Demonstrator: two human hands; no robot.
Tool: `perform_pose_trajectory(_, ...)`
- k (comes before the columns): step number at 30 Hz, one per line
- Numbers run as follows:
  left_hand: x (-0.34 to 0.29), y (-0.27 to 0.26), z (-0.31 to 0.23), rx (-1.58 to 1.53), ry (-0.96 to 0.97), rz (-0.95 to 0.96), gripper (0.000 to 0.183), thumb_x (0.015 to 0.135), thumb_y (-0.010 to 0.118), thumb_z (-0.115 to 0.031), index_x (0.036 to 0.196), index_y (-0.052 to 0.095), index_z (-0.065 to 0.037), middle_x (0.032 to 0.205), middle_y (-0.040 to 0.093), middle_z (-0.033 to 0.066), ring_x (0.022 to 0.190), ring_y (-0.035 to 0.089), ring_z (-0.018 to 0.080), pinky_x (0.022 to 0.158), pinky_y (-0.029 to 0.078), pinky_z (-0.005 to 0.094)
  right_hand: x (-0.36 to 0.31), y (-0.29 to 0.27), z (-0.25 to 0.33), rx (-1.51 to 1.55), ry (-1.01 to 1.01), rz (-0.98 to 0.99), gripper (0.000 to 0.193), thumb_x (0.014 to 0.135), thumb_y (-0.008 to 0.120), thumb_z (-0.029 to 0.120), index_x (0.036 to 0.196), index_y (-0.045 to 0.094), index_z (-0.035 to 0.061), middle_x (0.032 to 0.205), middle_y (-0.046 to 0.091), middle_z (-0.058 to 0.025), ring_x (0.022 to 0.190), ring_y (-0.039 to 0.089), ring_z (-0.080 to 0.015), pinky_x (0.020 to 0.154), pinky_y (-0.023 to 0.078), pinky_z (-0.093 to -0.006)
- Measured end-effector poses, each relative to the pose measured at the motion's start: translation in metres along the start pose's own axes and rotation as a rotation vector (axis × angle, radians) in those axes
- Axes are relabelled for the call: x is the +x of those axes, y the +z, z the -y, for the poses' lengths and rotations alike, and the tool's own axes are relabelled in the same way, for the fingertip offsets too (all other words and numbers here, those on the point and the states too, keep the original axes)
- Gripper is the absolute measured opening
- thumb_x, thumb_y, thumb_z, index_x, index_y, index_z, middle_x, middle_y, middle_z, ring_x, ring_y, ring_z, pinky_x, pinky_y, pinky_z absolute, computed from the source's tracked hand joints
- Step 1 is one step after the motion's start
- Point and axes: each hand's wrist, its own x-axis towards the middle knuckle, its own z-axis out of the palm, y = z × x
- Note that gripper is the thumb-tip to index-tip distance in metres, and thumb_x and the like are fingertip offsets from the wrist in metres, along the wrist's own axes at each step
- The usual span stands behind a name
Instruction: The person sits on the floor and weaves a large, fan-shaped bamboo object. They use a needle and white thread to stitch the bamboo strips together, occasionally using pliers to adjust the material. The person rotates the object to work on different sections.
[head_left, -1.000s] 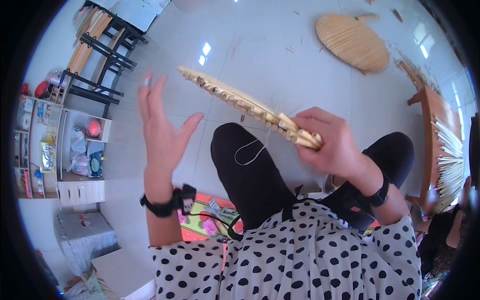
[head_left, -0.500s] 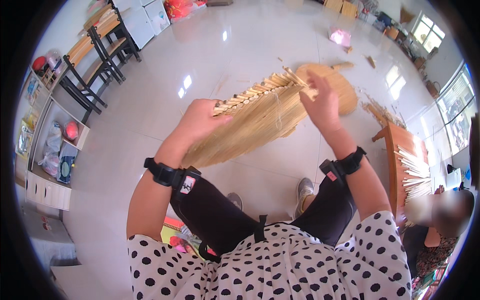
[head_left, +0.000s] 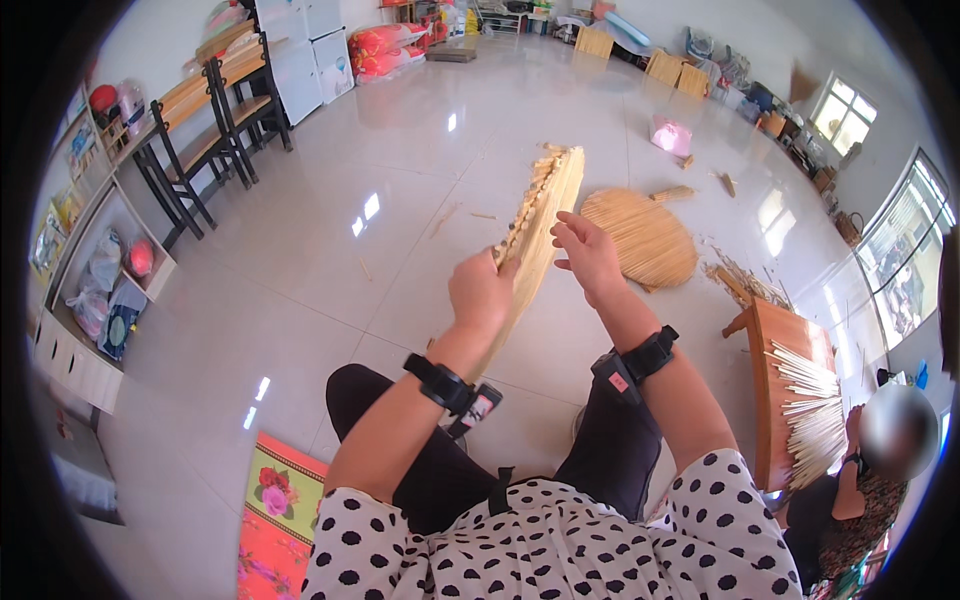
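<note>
My left hand [head_left: 481, 292] is wrapped round the edge of a mat of straw-coloured stalks [head_left: 545, 228] laid side by side. The mat is tilted nearly edge-on, so most of its face cannot be seen. Cut stalk ends form a bumpy row along its upper left edge. Just right of it is my right hand [head_left: 588, 260], fingers spread and bent, with nothing visible in them. A round stalk mat [head_left: 640, 238] lies on the floor beyond my right hand.
At the right, a wooden table [head_left: 770, 330] bears a fan of pale stalks [head_left: 812, 410], with a person [head_left: 850, 510] beside it. Loose stalks [head_left: 745, 277] litter the floor nearby. A flowered mat [head_left: 275, 500] lies at lower left; shelves [head_left: 150, 255] and chairs [head_left: 190, 165] line the left wall.
The held mat has swung from a broad slant to nearly upright and edge-on. My left hand moved right and down with it; my right hand came off its far end and moved down and left.
</note>
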Motion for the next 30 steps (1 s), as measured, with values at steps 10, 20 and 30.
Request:
perform_pose_trajectory(10,-0.108,0.021,-0.003,-0.036,0.228,0.457,0.092,0.085,0.066,-0.006,0.154,0.006,0.002,0.126,0.051,0.0303,0.099,0.062,0.0478,0.081,0.053,0.0502,-0.059,-0.018,-0.039,0.097,0.073,0.002,0.052,0.098,0.057,0.024,0.141,0.047,-0.0036,0.115,0.060,-0.0116,0.106,0.064,-0.0210,0.080,0.060,-0.0337)
perform_pose_trajectory(20,-0.161,-0.003,-0.014,0.041,0.398,0.856,0.074,0.091,0.055,-0.010,0.150,0.013,0.006,0.134,0.044,0.0338,0.076,0.066,0.0467,0.065,0.056,0.0505,-0.150,-0.033,-0.019,-0.348,-0.041,-0.103,0.064,0.085,0.074,0.025,0.136,0.051,-0.0063,0.107,0.069,-0.0185,0.084,0.074,-0.0248,0.072,0.059,-0.0328)
perform_pose_trajectory(30,-0.145,-0.003,-0.013,0.013,0.457,0.896,0.074,0.091,0.057,-0.014,0.152,0.021,0.005,0.142,0.045,0.0314,0.072,0.068,0.0418,0.065,0.057,0.0489,-0.134,-0.029,-0.012,-0.746,-0.180,-0.302,0.036,0.087,0.073,0.028,0.089,0.068,-0.0069,0.068,0.068,-0.0184,0.060,0.070,-0.0301,0.058,0.055,-0.0370)
